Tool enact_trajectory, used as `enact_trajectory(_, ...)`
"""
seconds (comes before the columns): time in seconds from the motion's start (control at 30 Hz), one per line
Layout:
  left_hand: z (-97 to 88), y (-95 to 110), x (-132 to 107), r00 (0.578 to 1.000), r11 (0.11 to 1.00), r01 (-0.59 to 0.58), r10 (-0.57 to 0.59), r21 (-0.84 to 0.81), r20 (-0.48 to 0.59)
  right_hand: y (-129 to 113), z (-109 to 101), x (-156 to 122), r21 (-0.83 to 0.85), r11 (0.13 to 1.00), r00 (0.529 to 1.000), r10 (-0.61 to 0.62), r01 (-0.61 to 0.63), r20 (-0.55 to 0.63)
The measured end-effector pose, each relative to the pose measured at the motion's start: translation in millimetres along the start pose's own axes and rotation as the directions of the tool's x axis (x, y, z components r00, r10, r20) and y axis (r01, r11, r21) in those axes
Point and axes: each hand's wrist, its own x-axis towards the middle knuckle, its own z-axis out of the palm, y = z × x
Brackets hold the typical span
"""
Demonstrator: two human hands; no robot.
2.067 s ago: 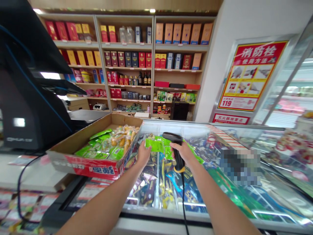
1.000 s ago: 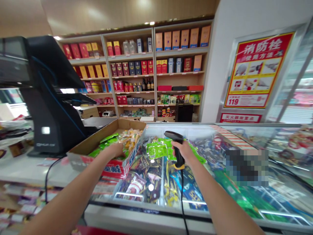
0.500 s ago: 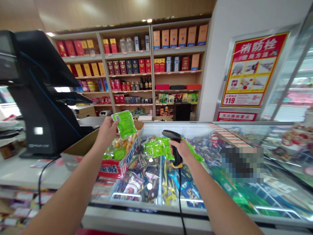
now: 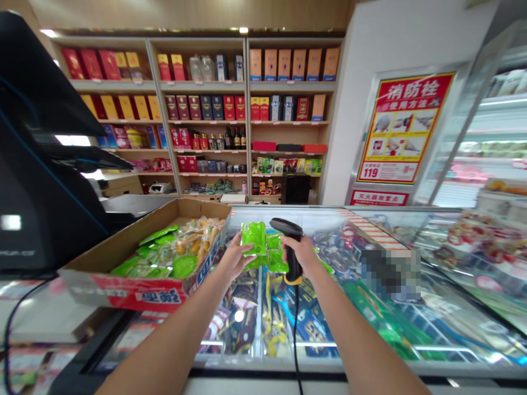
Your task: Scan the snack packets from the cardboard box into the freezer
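Note:
My left hand (image 4: 234, 256) pinches a flat green snack packet (image 4: 253, 238) by its lower left edge, above the glass top of the freezer. Wrapped around the handle of a black barcode scanner (image 4: 293, 258) is my right hand (image 4: 302, 252), just right of that packet. The scanner's head is uppermost, and its cable runs down toward me. More green packets (image 4: 276, 260) lie on the glass behind and between my hands. To the left, an open cardboard box (image 4: 82, 285) holds several green packets (image 4: 184, 267) and yellowish wrapped snacks (image 4: 197, 237).
A black checkout terminal (image 4: 37, 164) rises at the left. Under the glass, the chest freezer (image 4: 304, 365) holds many bagged goods. Shelves of boxed bottles (image 4: 247, 85) line the back wall, and a red notice (image 4: 405, 129) hangs at right.
My left hand has carried the green packet right, from over the box to beside the scanner. The view has shifted, showing more of the box. My right hand keeps hold of the scanner.

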Motion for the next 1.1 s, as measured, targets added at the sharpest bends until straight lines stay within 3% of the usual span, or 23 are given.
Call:
enact_trajectory(0.13, -12.9, -7, 10, 0.956, 0.950, -0.264, 0.281, 0.169, -0.085, 2, 2, -2, -0.074, 0.997, 0.998, -0.022, 0.026, 0.053)
enact_trajectory(0.23, -16.9, -7, 15, 0.921, 0.929, -0.331, 0.357, 0.168, -0.157, 6, 3, -3, -0.122, 0.992, 0.995, -0.034, 0.045, 0.093)
enact_trajectory(0.5, -18.4, -3, 14, 0.913, 0.935, -0.355, 0.353, 0.030, -0.206, 8, 2, -3, -0.198, 0.980, 0.990, 0.024, 0.004, 0.138)
enact_trajectory(1.1, -14.1, 0, 7, 0.928, 0.944, -0.330, 0.327, 0.013, -0.179, 12, 3, -1, -0.159, 0.987, 0.994, 0.035, -0.019, 0.100)
